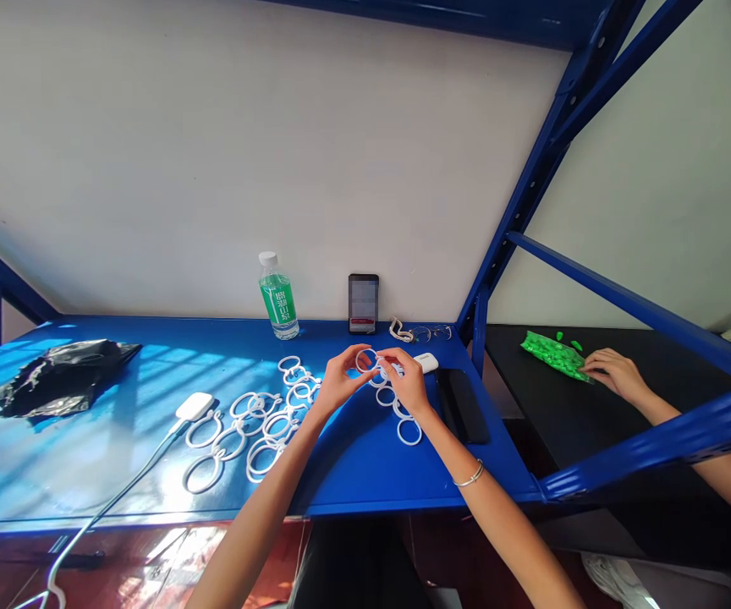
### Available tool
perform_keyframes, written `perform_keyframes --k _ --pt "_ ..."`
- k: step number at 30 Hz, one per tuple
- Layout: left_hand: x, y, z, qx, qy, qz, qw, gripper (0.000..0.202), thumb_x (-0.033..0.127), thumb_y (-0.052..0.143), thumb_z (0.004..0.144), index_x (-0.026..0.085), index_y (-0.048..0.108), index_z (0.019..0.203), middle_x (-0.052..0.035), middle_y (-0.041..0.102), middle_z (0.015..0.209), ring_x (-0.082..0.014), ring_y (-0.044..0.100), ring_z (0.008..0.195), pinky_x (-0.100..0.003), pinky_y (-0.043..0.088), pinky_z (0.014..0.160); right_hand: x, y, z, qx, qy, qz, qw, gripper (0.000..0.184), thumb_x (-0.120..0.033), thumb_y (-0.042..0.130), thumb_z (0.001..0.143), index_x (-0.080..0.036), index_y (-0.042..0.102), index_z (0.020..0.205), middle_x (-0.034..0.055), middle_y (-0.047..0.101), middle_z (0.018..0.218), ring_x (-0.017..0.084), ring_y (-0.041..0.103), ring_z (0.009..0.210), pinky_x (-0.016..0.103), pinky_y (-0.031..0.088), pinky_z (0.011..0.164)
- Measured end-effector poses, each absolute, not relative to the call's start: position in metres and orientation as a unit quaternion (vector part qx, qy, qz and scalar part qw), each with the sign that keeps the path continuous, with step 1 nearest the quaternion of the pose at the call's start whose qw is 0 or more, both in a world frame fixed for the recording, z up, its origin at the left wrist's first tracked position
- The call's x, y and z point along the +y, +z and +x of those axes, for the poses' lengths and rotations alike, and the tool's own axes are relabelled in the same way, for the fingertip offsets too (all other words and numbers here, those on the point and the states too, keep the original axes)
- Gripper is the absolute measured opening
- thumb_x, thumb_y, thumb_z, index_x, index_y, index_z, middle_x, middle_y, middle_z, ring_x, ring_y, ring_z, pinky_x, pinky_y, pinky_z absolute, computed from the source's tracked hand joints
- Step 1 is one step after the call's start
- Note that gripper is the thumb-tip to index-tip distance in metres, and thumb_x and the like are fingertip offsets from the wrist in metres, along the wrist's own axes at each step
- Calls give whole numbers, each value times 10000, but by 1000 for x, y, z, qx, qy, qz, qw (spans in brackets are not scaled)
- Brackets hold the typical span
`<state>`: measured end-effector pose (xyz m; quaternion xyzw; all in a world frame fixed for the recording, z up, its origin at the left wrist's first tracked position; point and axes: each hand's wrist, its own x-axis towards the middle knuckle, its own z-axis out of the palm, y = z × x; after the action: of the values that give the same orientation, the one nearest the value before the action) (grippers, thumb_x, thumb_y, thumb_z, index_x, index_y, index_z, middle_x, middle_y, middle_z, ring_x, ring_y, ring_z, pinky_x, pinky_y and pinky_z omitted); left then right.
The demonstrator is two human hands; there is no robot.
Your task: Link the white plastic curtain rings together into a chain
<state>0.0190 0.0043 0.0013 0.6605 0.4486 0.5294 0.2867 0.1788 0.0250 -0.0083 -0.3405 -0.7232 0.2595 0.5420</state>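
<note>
Between my two hands, above the blue table, a white plastic ring (pixel 357 364) is held upright. My left hand (pixel 338 381) grips its left side between thumb and fingers. From the other side my right hand (pixel 407 382) pinches at the ring's edge, its fingertips close to the left thumb. Several white rings (pixel 409 445) lie in a row under and in front of my right hand, partly covered by it. A larger spread of loose white rings (pixel 202 491) lies left of my left hand, some overlapping, with small loops on their rims.
A bottle (pixel 280 298) and an upright phone (pixel 364 304) stand at the back, near glasses (pixel 425 334). A dark phone (pixel 464 406) lies right. A black bag (pixel 67 376) and corded white device (pixel 194 407) are left. Another person's hand (pixel 616 374) touches a green-filled bag (pixel 552 355).
</note>
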Motion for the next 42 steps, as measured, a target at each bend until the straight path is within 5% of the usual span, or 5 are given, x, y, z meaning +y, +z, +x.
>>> perform_keyframes --k 19,24,30,34,42 --pt "5 -3 20 469 491 694 240 427 429 668 759 163 605 1087 -4 644 752 -138 592 664 -254 506 652 26 -9 180 -720 251 -361 537 147 -297 552 868 -212 668 839 31 696 798 192 657 736 303 519 684" --pt "10 -9 14 561 391 725 76 555 451 542 846 152 470 1309 -122 650 1034 -266 599 951 -395 470 829 33 -9 186 -722 233 -403 512 176 -326 524 863 -199 645 864 52 695 825 207 648 755 320 508 693" --pt "9 -15 -4 749 298 588 -68 360 243 464 849 50 603 1119 -272 587 1091 -441 493 1097 -550 354 880 46 -10 200 -724 204 -463 470 184 -310 479 836 -202 628 829 53 685 800 220 628 756 320 465 657" --pt "7 -22 -18 768 296 565 -57 368 160 410 839 5 605 1110 -282 616 964 -465 500 1056 -604 285 891 49 -12 204 -736 199 -483 430 159 -279 473 807 -214 617 790 31 673 763 203 615 728 306 457 665" --pt "11 -32 -20 769 304 563 -23 341 154 401 825 97 685 1005 -239 656 878 -418 550 1009 -606 275 922 50 -17 206 -757 185 -515 357 116 -198 500 744 -222 608 781 -6 644 687 170 570 619 255 378 565"
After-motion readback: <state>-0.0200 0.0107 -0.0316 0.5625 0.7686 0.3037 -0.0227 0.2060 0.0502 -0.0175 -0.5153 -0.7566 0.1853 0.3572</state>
